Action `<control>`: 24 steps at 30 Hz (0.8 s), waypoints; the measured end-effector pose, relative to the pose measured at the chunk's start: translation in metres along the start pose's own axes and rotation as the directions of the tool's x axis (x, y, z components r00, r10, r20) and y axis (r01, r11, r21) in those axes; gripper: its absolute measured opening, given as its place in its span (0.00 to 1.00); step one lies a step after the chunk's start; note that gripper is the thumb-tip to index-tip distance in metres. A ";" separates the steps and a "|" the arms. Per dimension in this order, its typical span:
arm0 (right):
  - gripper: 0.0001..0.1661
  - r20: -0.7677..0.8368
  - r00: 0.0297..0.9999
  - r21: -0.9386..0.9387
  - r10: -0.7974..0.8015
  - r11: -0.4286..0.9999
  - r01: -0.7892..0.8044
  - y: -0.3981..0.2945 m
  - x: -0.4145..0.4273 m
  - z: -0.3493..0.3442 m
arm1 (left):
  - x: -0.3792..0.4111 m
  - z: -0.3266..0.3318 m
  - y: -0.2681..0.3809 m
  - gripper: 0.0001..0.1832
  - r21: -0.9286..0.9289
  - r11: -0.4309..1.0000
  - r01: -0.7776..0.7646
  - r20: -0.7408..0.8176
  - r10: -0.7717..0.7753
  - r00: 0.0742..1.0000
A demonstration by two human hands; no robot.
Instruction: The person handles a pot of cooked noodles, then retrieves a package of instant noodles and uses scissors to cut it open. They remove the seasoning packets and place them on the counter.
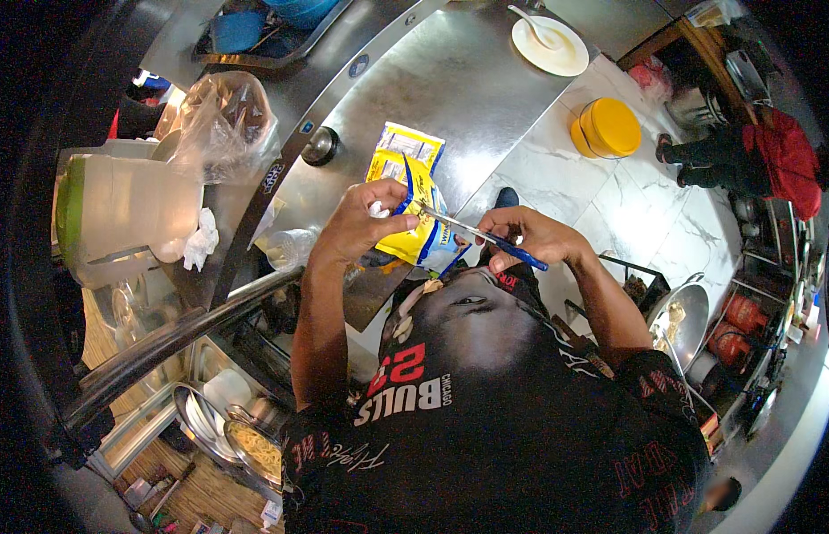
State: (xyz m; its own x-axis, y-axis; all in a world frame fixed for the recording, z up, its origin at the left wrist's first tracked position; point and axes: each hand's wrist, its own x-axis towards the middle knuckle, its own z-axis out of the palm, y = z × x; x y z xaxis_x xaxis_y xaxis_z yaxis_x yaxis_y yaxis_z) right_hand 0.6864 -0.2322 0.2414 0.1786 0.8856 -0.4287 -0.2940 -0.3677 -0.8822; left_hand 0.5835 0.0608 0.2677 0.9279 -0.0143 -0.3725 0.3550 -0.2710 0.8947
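Observation:
My left hand (361,223) grips a strip of yellow and blue printed sachets (414,243) by its edge, and a small white scrap (378,209) shows between the fingers. The strip is folded: one sachet (409,143) lies back towards the steel counter, others hang towards my shirt. My right hand (538,237) holds scissors (515,252) with blue handles. Their metal blades reach across the front of the sachets; whether they are cutting cannot be told. Under the sachets, a dark object with orange bits is mostly hidden.
Behind the sachets spreads a steel counter (414,80), with a white plate (561,57) and spoon. A dark round knob-like object (320,146) stands left. A yellow bucket (606,128) is on the tiled floor near a person in red (785,160). A wok (695,314) is at right.

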 end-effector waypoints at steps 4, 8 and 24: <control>0.28 0.031 0.999 0.035 -0.040 0.999 0.039 -0.009 0.003 -0.001 | 0.003 0.003 -0.001 0.20 -0.174 0.984 0.043 0.030 -0.038 0.999; 0.28 0.011 0.991 0.050 -0.130 0.990 0.130 -0.007 0.012 0.003 | 0.003 0.003 0.002 0.25 -0.060 0.998 0.014 0.018 -0.013 1.000; 0.36 -0.038 0.995 0.057 -0.091 0.994 0.093 0.003 0.042 0.004 | 0.011 0.009 -0.013 0.29 -0.197 0.979 0.058 0.023 -0.054 0.998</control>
State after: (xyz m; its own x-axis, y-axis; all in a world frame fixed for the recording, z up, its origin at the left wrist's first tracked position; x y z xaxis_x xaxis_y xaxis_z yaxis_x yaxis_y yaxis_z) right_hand 0.6892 -0.1949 0.2210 0.2403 0.9040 -0.3537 -0.3291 -0.2669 -0.9058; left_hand 0.5876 0.0557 0.2498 0.9045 -0.0220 -0.4259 0.4233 -0.0766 0.9028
